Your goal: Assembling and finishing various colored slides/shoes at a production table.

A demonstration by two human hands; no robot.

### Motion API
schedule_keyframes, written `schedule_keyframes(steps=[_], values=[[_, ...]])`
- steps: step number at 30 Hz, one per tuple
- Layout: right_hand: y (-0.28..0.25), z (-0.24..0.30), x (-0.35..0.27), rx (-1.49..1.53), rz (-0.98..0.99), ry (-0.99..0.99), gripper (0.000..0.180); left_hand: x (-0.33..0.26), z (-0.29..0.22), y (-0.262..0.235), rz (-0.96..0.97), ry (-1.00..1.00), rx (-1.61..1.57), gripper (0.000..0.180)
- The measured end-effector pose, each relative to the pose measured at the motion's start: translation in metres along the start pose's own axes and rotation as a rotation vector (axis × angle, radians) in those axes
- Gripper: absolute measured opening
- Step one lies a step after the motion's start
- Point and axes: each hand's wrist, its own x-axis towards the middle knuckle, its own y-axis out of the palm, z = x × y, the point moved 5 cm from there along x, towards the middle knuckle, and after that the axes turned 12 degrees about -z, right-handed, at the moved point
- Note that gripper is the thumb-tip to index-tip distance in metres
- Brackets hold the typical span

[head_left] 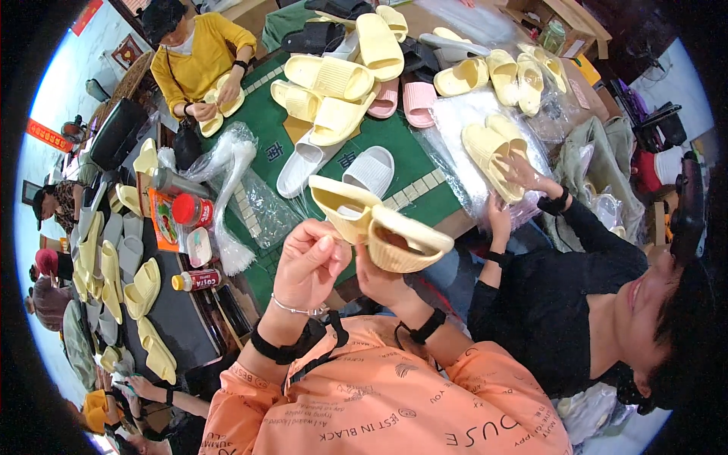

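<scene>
1. Yellow slide sandals (379,227), two of them, are held together in the air just above the near edge of the green desk (265,125), between the wearer's raised hands and in front of the orange shirt (379,409).
2. Left hand (307,262) has its fingers curled together, the thumb and fingertips pinching the heel end of the left sandal; whether anything small is also nipped there cannot be told.
3. Right hand (375,280) sits under the right sandal, gripping it from below; most of the hand is hidden by the sole.
4. Long axis: the pair lies roughly side to side across the view, slightly tilted, the left sandal running up and left, the right one down and right. The right sandal's opening under the strap faces the wearer.
5. Risk, as a judgement: the left pinch is slight, so that sandal could twist out and drop onto the desk edge or the lap.
6. Risk: a neighbour in black (561,303) works a bagged yellow pair (497,152) close on the right; elbows could knock.
7. Nearby clear plastic bags (250,197) and the red-capped bottle (193,280) could be bumped if anything falls.
</scene>
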Motion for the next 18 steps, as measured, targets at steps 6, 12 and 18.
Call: schedule_keyframes(steps=[6, 12, 18], values=[[-0.005, -0.067, 0.029, 0.023, -0.024, 0.118, 0.052, 0.026, 0.008, -0.015, -0.143, 0.172, 0.422, 0.021], [0.013, -0.158, 0.113, 0.002, -0.21, 0.184, 0.062, 0.038, 0.041, -0.156, -0.668, -0.048, 0.476, 0.039], [0.066, -0.246, 0.116, 0.049, 0.148, 0.422, 0.066, 0.001, 0.098, -0.216, -0.849, -0.457, 0.375, 0.054]])
